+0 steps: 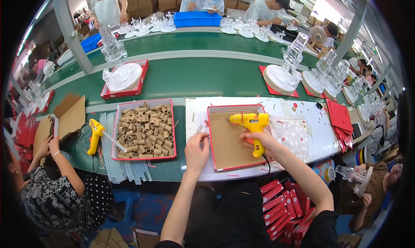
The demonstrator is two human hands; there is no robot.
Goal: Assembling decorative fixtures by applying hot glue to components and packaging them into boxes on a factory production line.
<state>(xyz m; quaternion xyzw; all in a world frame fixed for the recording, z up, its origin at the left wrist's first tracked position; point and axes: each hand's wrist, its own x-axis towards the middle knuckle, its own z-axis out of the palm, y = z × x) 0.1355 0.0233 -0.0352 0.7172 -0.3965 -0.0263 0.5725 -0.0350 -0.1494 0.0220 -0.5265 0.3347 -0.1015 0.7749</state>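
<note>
My right hand (264, 143) is wrapped around the handle of a yellow hot glue gun (254, 123). Its orange nozzle points left over a shallow cardboard box (225, 149) with red edges and a bare brown inside. A clear glue stick (286, 118) juts from the back of the gun. Beside the box's left wall is my left hand (197, 153), its fingers bent together and the fingertips at the rim. The box lies on a white sheet (196, 112) covering part of the green table.
Left of me a box of short cardboard tubes (145, 129) rests by clear glue sticks (129, 172) and a second glue gun (96, 135). Red flat boxes (339, 120) lie right. Clear ornaments on white discs (281, 77) line the belt (203, 77). A co-worker (56, 187) handles cardboard.
</note>
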